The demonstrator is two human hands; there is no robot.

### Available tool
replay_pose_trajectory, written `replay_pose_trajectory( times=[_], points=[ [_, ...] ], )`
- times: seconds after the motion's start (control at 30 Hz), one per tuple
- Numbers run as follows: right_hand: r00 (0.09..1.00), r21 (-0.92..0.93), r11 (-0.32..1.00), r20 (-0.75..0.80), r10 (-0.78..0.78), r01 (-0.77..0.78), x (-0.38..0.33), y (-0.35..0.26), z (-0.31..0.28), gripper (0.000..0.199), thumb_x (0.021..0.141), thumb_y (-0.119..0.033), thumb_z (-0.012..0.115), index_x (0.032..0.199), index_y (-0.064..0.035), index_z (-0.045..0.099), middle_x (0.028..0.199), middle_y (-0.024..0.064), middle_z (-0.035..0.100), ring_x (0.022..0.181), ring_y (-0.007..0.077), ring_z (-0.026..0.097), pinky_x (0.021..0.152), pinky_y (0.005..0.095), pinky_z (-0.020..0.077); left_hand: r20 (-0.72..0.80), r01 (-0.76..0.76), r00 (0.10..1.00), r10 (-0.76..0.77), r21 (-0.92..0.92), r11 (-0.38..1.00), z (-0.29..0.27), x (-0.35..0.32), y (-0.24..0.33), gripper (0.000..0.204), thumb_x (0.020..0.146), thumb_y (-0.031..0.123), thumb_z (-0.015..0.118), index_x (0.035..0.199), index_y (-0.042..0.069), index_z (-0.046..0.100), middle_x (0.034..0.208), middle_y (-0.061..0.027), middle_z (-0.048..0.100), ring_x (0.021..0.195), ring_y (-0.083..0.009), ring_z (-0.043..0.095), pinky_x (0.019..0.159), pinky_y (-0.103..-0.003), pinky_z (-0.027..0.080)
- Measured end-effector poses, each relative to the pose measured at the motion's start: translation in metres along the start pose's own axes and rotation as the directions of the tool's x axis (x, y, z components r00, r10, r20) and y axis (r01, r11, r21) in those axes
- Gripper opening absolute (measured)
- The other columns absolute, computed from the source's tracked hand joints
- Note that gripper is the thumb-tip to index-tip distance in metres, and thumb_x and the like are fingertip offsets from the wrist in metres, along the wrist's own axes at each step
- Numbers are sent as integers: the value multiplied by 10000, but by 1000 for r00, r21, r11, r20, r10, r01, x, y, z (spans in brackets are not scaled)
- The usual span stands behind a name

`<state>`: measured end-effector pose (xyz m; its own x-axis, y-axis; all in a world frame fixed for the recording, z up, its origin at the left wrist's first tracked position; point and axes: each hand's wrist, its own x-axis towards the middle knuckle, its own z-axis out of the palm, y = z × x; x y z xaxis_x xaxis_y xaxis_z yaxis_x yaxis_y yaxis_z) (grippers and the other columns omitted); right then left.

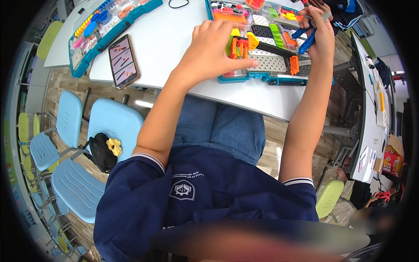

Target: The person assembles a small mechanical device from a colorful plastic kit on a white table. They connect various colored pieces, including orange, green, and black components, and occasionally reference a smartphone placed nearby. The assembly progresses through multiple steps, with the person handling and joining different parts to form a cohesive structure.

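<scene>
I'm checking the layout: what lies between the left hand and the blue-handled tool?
In the head view, an orange-and-yellow piece, a black plate and a green strip show between the left hand and the blue-handled tool.

Plastic case [242, 79], smooth tabletop [159, 32], cloth shirt [248, 187]

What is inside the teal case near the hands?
Visible: a black perforated plate, a pale perforated plate and a light-green piece, among other parts. What lies under the left hand is covered.
</scene>
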<state>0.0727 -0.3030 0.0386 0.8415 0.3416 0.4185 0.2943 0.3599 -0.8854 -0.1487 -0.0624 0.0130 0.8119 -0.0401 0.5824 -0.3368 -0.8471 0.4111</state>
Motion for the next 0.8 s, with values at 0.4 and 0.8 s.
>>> replay_pose_trajectory(
  times=[0.4,0.8],
  points=[
    [1000,-8,1000,-2,-11,11,-7,-7,13,156,1023,-143,634,1075,4,635,979,120,680,773,129,530,738,323,459,478,-255,866,150,164,953,24,76,31,310,837,200,805,1101,60,723,999,-95,734,972,-279,704,858,-425,552],
    [976,44,991,-181,-116,126,-7,-22,8,127,999,-96,648,1059,16,637,972,186,716,722,152,565,680,318,483,255,217,964,-80,-570,792,10,112,-31,170,790,30,761,908,-53,670,836,-146,747,779,-170,710,712,-303,560]
  ],
)
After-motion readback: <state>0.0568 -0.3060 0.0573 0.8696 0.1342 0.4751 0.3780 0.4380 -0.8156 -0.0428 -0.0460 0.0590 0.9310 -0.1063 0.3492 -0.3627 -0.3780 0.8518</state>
